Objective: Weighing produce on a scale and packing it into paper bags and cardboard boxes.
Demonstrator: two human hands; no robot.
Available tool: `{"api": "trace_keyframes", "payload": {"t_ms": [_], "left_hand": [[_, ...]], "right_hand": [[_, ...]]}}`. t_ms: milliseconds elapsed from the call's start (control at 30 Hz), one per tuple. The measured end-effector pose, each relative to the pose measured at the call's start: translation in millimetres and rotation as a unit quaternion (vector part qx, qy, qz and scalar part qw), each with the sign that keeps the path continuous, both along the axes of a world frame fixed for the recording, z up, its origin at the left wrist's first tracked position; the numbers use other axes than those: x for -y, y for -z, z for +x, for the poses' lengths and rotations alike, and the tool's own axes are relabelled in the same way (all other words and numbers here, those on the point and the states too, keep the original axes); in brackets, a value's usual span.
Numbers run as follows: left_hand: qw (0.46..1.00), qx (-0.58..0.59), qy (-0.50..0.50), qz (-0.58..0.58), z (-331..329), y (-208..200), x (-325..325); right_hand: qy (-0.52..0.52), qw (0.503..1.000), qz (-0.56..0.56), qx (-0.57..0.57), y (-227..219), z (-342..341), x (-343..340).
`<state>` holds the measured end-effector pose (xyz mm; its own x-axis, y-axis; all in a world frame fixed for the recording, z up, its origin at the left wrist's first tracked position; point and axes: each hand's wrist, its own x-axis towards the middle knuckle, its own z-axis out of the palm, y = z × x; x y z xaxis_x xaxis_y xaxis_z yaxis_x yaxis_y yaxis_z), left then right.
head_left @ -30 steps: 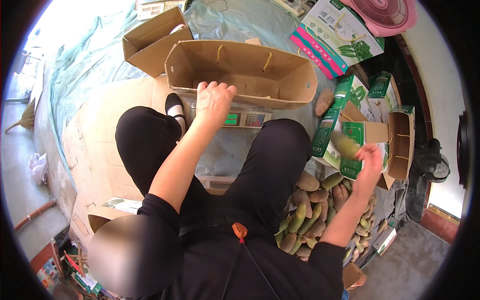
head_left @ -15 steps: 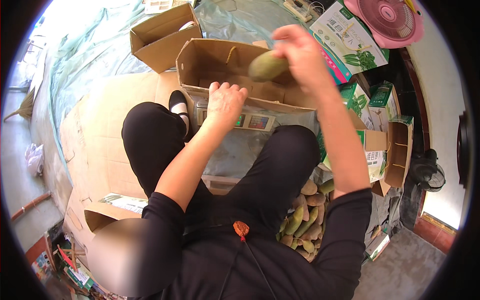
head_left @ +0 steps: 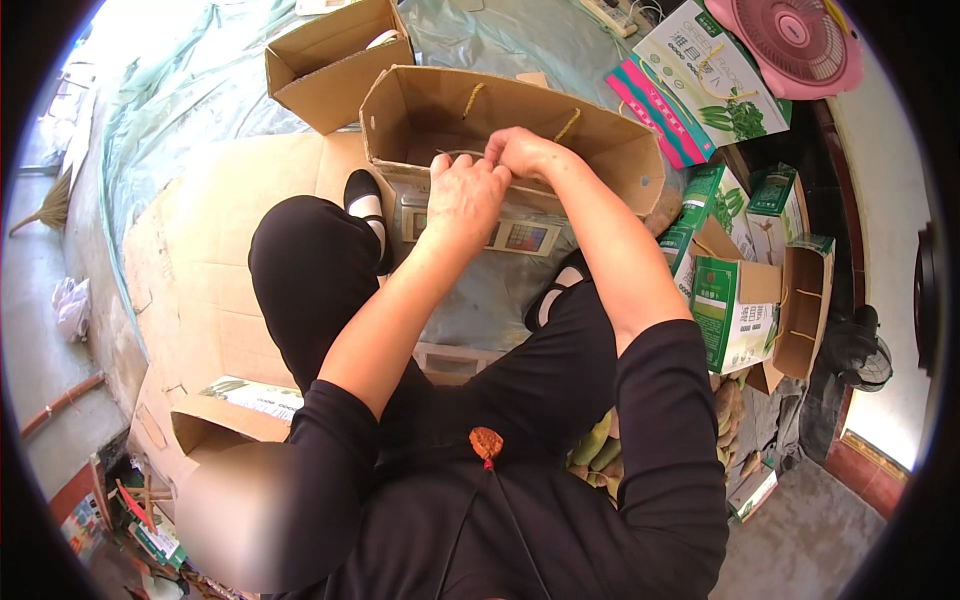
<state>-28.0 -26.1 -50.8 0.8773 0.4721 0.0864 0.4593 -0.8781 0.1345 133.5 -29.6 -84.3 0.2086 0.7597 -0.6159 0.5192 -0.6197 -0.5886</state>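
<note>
A long open cardboard box (head_left: 610, 143) with yellow cord handles rests on a scale (head_left: 527, 236), whose panel shows along the near side. My left hand (head_left: 468, 198) is closed over the box's near rim, fingers hooked onto the edge. Right beside it, my right hand (head_left: 524, 155) reaches over the same rim. Its fingers are bent together by the left fingertips; whatever they pinch is hidden. Several green radishes (head_left: 598, 450) lie in a pile beside my right thigh, partly covered by my sleeve. Most of the box's floor is hidden behind its near wall and my hands.
Another open cardboard box (head_left: 340, 70) stands beyond at the left. At the right are printed green-and-white cartons (head_left: 735, 310), a pink fan (head_left: 795, 45) and a black fan (head_left: 857, 350). Flattened cardboard (head_left: 220, 270) and plastic sheeting (head_left: 180, 150) cover the floor. A carton (head_left: 230, 415) lies lower left.
My right hand has come down and left to the box's near rim; the green radish it held is out of sight. My left hand stays on the rim. My right knee has moved, uncovering a shoe.
</note>
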Motion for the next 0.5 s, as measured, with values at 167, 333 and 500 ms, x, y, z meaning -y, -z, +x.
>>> {"api": "trace_keyframes", "payload": {"t_ms": [167, 333, 500], "left_hand": [[1.000, -0.025, 0.004, 0.000, 1, -2, 2], [1.000, -0.021, -0.003, 0.000, -1, -1, 3], [1.000, -0.021, -0.003, -0.003, -5, -2, 6]], "right_hand": [[-0.005, 0.998, -0.061, 0.028, 9, 7, 14], [-0.062, 0.993, -0.088, 0.053, 2, 2, 18], [-0.112, 0.987, -0.104, 0.042, -4, -3, 21]]}}
